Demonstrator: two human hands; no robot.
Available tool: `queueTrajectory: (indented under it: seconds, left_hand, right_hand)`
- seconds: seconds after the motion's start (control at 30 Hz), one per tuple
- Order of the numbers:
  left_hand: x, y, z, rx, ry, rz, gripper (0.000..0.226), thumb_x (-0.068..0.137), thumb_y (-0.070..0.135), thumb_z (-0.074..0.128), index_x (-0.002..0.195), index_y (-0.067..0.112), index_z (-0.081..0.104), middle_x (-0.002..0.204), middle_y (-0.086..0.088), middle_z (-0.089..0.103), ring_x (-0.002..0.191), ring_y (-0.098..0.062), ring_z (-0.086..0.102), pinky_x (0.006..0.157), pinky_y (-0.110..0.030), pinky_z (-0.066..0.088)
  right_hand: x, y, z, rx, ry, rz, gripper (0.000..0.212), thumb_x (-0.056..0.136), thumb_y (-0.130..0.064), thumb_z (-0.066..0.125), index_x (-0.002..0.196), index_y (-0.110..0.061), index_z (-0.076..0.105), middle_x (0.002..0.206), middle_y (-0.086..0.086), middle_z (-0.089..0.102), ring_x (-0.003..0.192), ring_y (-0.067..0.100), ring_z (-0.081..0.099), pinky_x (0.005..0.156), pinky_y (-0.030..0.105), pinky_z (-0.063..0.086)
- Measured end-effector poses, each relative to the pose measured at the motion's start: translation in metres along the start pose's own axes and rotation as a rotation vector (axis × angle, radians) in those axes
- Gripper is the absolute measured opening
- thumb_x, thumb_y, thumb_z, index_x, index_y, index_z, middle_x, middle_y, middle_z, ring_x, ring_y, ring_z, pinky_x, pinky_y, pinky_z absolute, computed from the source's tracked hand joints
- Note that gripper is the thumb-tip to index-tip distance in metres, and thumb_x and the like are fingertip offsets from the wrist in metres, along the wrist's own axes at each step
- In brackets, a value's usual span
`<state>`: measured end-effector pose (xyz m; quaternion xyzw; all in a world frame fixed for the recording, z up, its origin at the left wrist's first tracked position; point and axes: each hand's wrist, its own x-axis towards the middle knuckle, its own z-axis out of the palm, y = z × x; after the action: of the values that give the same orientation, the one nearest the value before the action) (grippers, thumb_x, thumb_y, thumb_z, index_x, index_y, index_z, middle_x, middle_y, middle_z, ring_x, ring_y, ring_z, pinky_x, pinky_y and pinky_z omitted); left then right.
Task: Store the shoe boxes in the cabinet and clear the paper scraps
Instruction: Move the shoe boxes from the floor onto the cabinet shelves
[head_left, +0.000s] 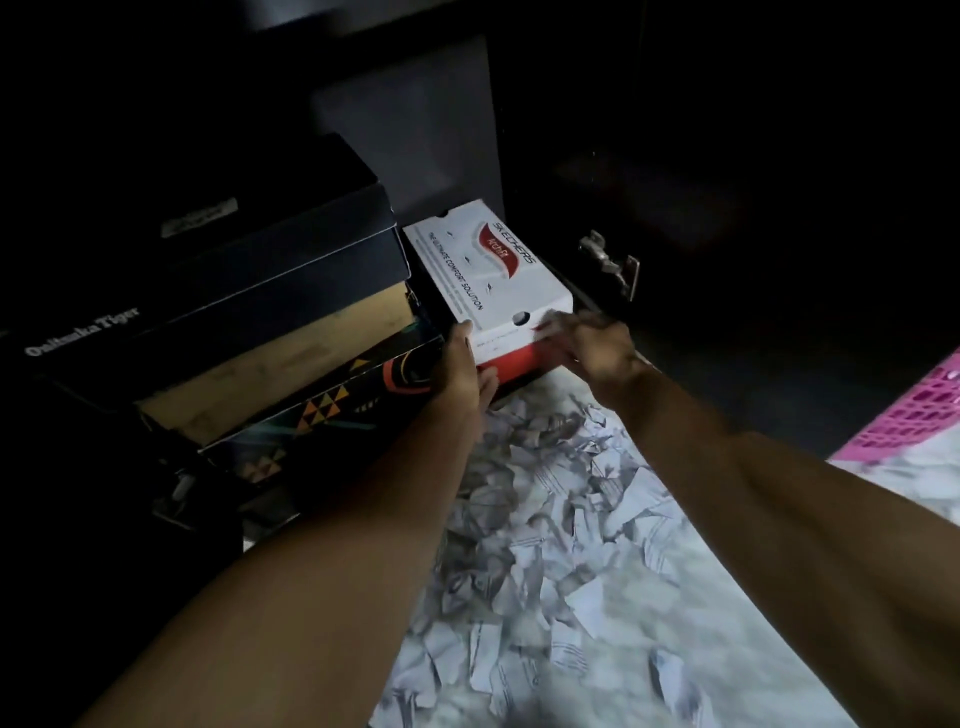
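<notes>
Sliding the white box into the cabinet beside the stack

The white box (488, 270) sits low in the dark cabinet (675, 156), its far end inside and its near end at the front edge, just right of the stack (234, 322) of dark boxes. The left hand (462, 369) holds the near left corner, thumb on top and fingers under the red base. The right hand (592, 348) is at the near right corner and blurred, so I cannot tell whether it grips or only presses. To do this well, I would push evenly from both corners so the box goes in straight, staying clear of the stack on the left and the hinge (610, 262) on the right. Scraps (545, 519) cover the floor in front, with a pink basket (914, 410) to the right; they are not yet cleared.
</notes>
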<state>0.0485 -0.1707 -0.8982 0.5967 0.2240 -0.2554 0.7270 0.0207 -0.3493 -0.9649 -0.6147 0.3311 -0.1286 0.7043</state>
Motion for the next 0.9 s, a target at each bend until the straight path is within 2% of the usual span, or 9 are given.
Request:
queueTrajectory:
  seconds: [0.1,0.13,0.2,0.27,0.4,0.5,0.7,0.8,0.9]
  left_hand:
    - [-0.007,-0.009,0.002,0.13,0.086,0.063,0.037,0.093,0.043,0.065,0.114,0.013,0.057,0.085,-0.006,0.057,0.078,-0.019,0.064,0.094,-0.035,0.059]
    - [-0.009,-0.015,0.002,0.191,0.086,0.077,0.034,0.095,0.04,0.064,0.114,0.012,0.059,0.083,-0.005,0.059,0.079,-0.022,0.067,0.091,-0.036,0.06]
    - [-0.016,-0.028,-0.001,0.305,0.05,0.105,0.029,0.097,0.033,0.061,0.112,0.009,0.065,0.08,-0.002,0.063,0.082,-0.027,0.072,0.072,-0.033,0.057]
    - [-0.025,-0.039,-0.002,0.394,-0.051,0.101,0.014,0.1,0.024,0.056,0.097,0.013,0.064,0.08,0.0,0.06,0.071,-0.021,0.066,0.056,-0.024,0.048]
    - [-0.054,-0.069,0.012,0.636,-0.288,0.085,0.02,0.103,0.02,0.052,0.085,0.02,0.06,0.082,-0.002,0.06,0.068,-0.017,0.059,0.058,-0.026,0.04]
    - [-0.084,-0.103,0.032,0.799,-0.437,0.185,0.017,0.101,0.014,0.055,0.089,0.02,0.065,0.081,-0.003,0.066,0.068,-0.017,0.066,0.056,-0.021,0.044]
    - [-0.158,-0.184,0.093,0.955,-0.744,0.23,0.026,0.099,0.004,0.05,0.09,0.02,0.068,0.084,-0.007,0.067,0.059,-0.012,0.068,0.059,-0.022,0.046]
    - [-0.199,-0.232,0.125,1.002,-0.891,0.203,0.02,0.1,0.007,0.053,0.098,0.015,0.071,0.09,-0.01,0.066,0.071,-0.02,0.066,0.068,-0.027,0.046]
    - [-0.228,-0.272,0.153,1.03,-0.963,0.155,0.021,0.098,0.012,0.058,0.118,0.012,0.065,0.095,-0.004,0.065,0.085,-0.022,0.063,0.075,-0.032,0.047]
  right_hand:
    - [-0.024,0.004,-0.002,-0.019,-0.017,0.038,0.046,0.078,-0.027,0.061,0.119,-0.006,0.064,0.121,0.023,0.068,0.103,0.032,0.067,0.098,0.048,0.058]
    - [-0.059,-0.013,-0.001,-0.053,-0.013,0.021,0.044,0.079,-0.027,0.058,0.117,-0.007,0.066,0.122,0.022,0.069,0.104,0.034,0.067,0.098,0.05,0.058]
    - [-0.094,-0.016,-0.01,-0.045,-0.037,0.009,0.014,0.09,-0.011,0.059,0.099,-0.011,0.069,0.111,0.016,0.073,0.096,0.032,0.068,0.088,0.042,0.057]
    - [-0.122,-0.008,-0.027,-0.109,-0.067,-0.011,0.027,0.096,0.003,0.051,0.09,-0.014,0.071,0.104,0.011,0.074,0.093,0.032,0.07,0.085,0.041,0.055]
    - [-0.189,0.015,-0.086,-0.255,-0.057,-0.049,0.016,0.098,-0.011,0.063,0.093,-0.02,0.076,0.099,0.004,0.078,0.093,0.025,0.074,0.086,0.039,0.056]
    - [-0.235,0.029,-0.14,-0.272,0.061,-0.022,0.016,0.096,-0.008,0.064,0.089,-0.017,0.076,0.089,-0.007,0.075,0.085,0.014,0.069,0.079,0.028,0.051]
    - [-0.317,0.044,-0.248,-0.256,0.459,-0.038,0.01,0.093,-0.011,0.066,0.091,-0.013,0.075,0.098,-0.008,0.078,0.078,0.001,0.067,0.077,0.018,0.05]
    - [-0.346,0.055,-0.293,-0.29,0.692,-0.059,0.012,0.087,-0.023,0.065,0.095,-0.019,0.073,0.096,-0.008,0.074,0.081,0.004,0.067,0.084,0.033,0.055]
    - [-0.367,0.067,-0.328,-0.346,0.91,-0.018,0.034,0.082,-0.035,0.061,0.112,-0.022,0.071,0.104,-0.013,0.064,0.098,0.004,0.066,0.099,0.046,0.053]
